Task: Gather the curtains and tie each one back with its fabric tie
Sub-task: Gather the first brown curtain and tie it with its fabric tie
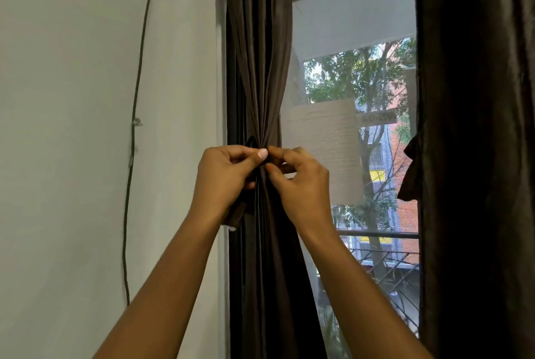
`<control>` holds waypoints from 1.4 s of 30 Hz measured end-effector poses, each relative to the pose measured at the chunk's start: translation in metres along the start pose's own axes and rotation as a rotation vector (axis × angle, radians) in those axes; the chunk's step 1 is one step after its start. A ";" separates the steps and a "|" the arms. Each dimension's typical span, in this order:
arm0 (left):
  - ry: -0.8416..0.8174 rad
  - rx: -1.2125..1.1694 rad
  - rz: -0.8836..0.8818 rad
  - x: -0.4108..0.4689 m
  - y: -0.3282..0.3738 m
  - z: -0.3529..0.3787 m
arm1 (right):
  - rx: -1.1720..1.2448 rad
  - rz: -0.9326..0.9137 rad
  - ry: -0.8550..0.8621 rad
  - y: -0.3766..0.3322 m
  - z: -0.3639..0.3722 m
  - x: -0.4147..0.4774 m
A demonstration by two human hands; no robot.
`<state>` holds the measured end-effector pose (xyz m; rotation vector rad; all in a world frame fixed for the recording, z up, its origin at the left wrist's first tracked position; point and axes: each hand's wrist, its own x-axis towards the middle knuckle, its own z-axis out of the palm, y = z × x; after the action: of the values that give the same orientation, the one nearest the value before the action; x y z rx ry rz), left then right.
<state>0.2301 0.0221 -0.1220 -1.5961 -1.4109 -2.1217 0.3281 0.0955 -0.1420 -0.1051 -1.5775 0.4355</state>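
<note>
Just right of the wall [86, 127], our left hand [228, 176] and right hand [301, 185] pinched the fabric tie [235, 215] at the gathered curtain [260, 69]'s waist; soft, light, probably slippery cloth.

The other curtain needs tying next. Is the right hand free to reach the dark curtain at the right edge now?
Probably not yet: the right hand is pinching the tie at the gathered left curtain, alongside the left hand. Nothing blocks the right curtain.

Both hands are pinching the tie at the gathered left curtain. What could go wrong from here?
1. The left hand and right hand pinch the fabric tie only with their fingers; a slip could let the gathered left curtain spread open.
2. The right curtain hangs untied, so the job may end half done.
</note>
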 end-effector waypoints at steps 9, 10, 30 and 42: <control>0.043 -0.061 0.043 0.000 0.000 -0.005 | 0.059 0.012 -0.035 -0.003 0.004 0.004; 0.044 -0.082 0.029 0.000 0.000 -0.005 | 0.079 0.010 -0.046 -0.002 0.005 0.004; 0.032 0.204 0.019 0.032 -0.001 -0.071 | 0.332 0.513 -0.127 0.036 0.036 0.023; 0.283 0.482 0.192 0.005 -0.005 -0.047 | 0.115 0.191 0.147 0.042 0.038 0.017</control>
<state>0.1930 -0.0078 -0.1205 -1.1473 -1.4587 -1.6529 0.2810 0.1319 -0.1395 -0.1964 -1.4001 0.6521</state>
